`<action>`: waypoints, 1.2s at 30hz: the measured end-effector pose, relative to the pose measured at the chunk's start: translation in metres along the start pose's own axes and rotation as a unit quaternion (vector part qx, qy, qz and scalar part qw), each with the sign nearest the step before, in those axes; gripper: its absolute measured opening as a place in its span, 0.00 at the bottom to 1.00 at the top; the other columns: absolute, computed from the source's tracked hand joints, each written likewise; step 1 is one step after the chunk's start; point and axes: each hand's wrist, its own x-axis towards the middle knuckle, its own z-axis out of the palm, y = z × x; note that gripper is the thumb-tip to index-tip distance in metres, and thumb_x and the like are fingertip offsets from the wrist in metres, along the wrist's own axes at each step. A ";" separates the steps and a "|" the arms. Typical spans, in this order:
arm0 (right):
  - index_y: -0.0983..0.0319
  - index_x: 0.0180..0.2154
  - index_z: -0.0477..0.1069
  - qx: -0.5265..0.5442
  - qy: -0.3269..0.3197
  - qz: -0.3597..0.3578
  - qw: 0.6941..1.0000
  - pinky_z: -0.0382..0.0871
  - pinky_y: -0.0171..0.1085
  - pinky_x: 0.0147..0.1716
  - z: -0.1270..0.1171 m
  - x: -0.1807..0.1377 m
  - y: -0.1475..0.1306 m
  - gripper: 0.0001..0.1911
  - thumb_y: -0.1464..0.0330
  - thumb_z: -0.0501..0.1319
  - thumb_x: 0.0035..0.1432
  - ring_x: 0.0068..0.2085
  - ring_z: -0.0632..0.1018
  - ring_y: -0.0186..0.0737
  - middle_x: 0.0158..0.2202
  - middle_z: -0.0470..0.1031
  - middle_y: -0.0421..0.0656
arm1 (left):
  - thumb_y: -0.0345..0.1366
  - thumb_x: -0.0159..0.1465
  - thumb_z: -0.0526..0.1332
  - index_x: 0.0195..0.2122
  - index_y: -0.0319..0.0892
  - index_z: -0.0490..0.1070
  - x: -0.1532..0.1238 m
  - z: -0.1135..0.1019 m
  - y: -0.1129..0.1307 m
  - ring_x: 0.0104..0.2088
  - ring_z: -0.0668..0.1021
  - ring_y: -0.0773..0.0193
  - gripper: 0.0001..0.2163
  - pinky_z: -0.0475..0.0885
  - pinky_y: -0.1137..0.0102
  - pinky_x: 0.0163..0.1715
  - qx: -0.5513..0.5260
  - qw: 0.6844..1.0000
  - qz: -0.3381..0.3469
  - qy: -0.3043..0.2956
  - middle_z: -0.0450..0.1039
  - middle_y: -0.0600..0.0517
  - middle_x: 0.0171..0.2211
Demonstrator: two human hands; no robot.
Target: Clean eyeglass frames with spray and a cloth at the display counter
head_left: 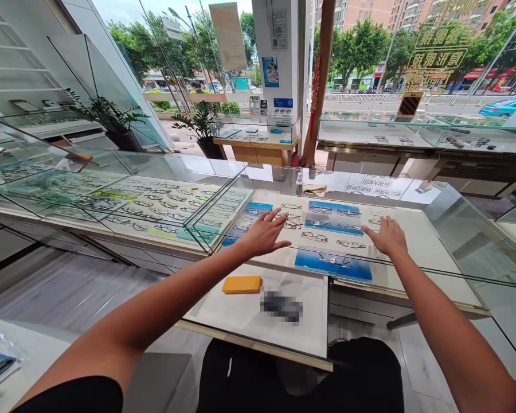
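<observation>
Both my arms reach forward over a glass display counter [413, 269] holding rows of spectacle frames. My left hand [264, 232] is open, fingers spread flat above the glass near a blue display card [258, 209]. My right hand [387, 236] is also open, palm down, beside spectacle frames [350, 244] and above another blue card [333, 264]. Neither hand holds anything. A pulled-out white tray [258, 318] below my left arm carries an orange case [242, 284] and a blurred dark object [281, 306].
A long glass showcase [124, 201] of eyewear runs to the left. A small bottle [299, 183] and a cloth [315, 188] lie at the counter's far edge. Potted plants [112, 120], more display cases [382, 129] and shop windows stand behind.
</observation>
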 end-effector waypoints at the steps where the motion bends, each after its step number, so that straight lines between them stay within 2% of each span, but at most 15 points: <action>1: 0.72 0.77 0.51 0.001 0.001 -0.001 1.000 0.48 0.57 0.76 0.000 0.000 0.000 0.59 0.33 0.43 0.65 0.79 0.52 0.65 0.80 0.48 0.60 | 0.61 0.75 0.49 0.75 0.39 0.62 0.000 0.003 0.000 0.78 0.52 0.36 0.37 0.46 0.45 0.74 0.000 1.000 0.000 0.001 0.54 0.38 0.78; 9: 0.72 0.76 0.51 0.003 0.003 -0.002 1.000 0.47 0.57 0.76 0.003 0.003 0.003 0.59 0.32 0.43 0.65 0.79 0.52 0.65 0.80 0.48 0.60 | 0.60 0.75 0.53 0.74 0.38 0.64 0.003 0.017 -0.002 0.77 0.55 0.36 0.36 0.50 0.47 0.73 0.006 1.000 0.002 0.016 0.57 0.37 0.77; 12: 0.73 0.76 0.52 0.003 0.006 -0.005 1.000 0.47 0.57 0.77 0.004 0.002 0.004 0.59 0.32 0.43 0.65 0.79 0.53 0.65 0.80 0.49 0.60 | 0.59 0.75 0.54 0.71 0.36 0.67 -0.002 0.015 -0.001 0.77 0.56 0.37 0.35 0.54 0.48 0.72 0.027 0.996 0.013 0.084 0.56 0.35 0.77; 13: 0.73 0.76 0.52 0.003 0.007 -0.006 1.000 0.47 0.57 0.77 0.004 0.002 0.004 0.59 0.32 0.43 0.65 0.78 0.53 0.65 0.80 0.49 0.60 | 0.58 0.75 0.54 0.69 0.36 0.69 -0.006 0.014 -0.001 0.76 0.59 0.37 0.33 0.56 0.48 0.70 0.031 0.993 0.024 0.113 0.59 0.35 0.75; 15: 0.73 0.76 0.52 0.001 0.009 -0.005 1.000 0.47 0.57 0.77 0.004 0.002 0.003 0.59 0.32 0.43 0.65 0.78 0.53 0.65 0.80 0.49 0.60 | 0.52 0.76 0.56 0.59 0.38 0.75 -0.019 0.015 -0.001 0.67 0.70 0.41 0.23 0.64 0.51 0.63 0.030 0.986 0.066 0.152 0.72 0.35 0.66; 17: 0.73 0.76 0.53 0.000 0.010 -0.005 1.000 0.47 0.57 0.77 0.004 0.002 0.003 0.59 0.32 0.44 0.65 0.78 0.53 0.65 0.80 0.49 0.61 | 0.45 0.77 0.57 0.45 0.41 0.78 -0.037 0.021 -0.002 0.49 0.79 0.51 0.14 0.69 0.58 0.50 0.020 0.979 0.129 0.158 0.81 0.41 0.47; 19: 0.73 0.76 0.53 -0.001 0.012 -0.006 1.000 0.48 0.57 0.77 0.004 0.003 0.003 0.59 0.32 0.44 0.65 0.78 0.53 0.66 0.79 0.50 0.61 | 0.40 0.76 0.57 0.36 0.43 0.75 -0.059 0.034 -0.005 0.35 0.76 0.58 0.13 0.66 0.62 0.39 0.017 0.971 0.181 0.158 0.78 0.47 0.33; 21: 0.73 0.76 0.53 -0.003 0.012 -0.006 1.000 0.48 0.57 0.76 0.004 0.003 0.004 0.59 0.32 0.44 0.65 0.78 0.54 0.66 0.79 0.50 0.61 | 0.38 0.75 0.58 0.32 0.43 0.72 -0.082 0.053 -0.014 0.31 0.74 0.60 0.13 0.62 0.63 0.34 0.018 0.965 0.201 0.168 0.75 0.50 0.29; 26: 0.73 0.76 0.53 -0.004 0.010 -0.007 1.000 0.49 0.58 0.76 0.004 0.004 0.007 0.59 0.32 0.44 0.65 0.78 0.54 0.66 0.79 0.50 0.61 | 0.37 0.76 0.57 0.28 0.42 0.71 -0.128 0.094 -0.058 0.26 0.73 0.62 0.17 0.60 0.64 0.30 0.036 0.977 0.163 0.131 0.73 0.51 0.25; 30: 0.73 0.76 0.53 -0.001 0.013 -0.010 1.000 0.51 0.59 0.75 0.004 0.004 0.008 0.60 0.31 0.44 0.64 0.78 0.55 0.66 0.79 0.51 0.61 | 0.36 0.76 0.58 0.30 0.41 0.75 -0.146 0.109 -0.094 0.28 0.75 0.61 0.15 0.61 0.65 0.30 0.052 0.986 0.132 0.089 0.76 0.49 0.27; 36: 0.73 0.76 0.54 -0.003 0.011 -0.008 1.000 0.50 0.59 0.76 0.003 0.005 0.009 0.59 0.32 0.44 0.65 0.78 0.55 0.66 0.79 0.51 0.61 | 0.37 0.75 0.59 0.31 0.41 0.76 -0.158 0.126 -0.121 0.29 0.74 0.60 0.15 0.64 0.66 0.32 0.028 0.990 0.134 0.028 0.76 0.47 0.28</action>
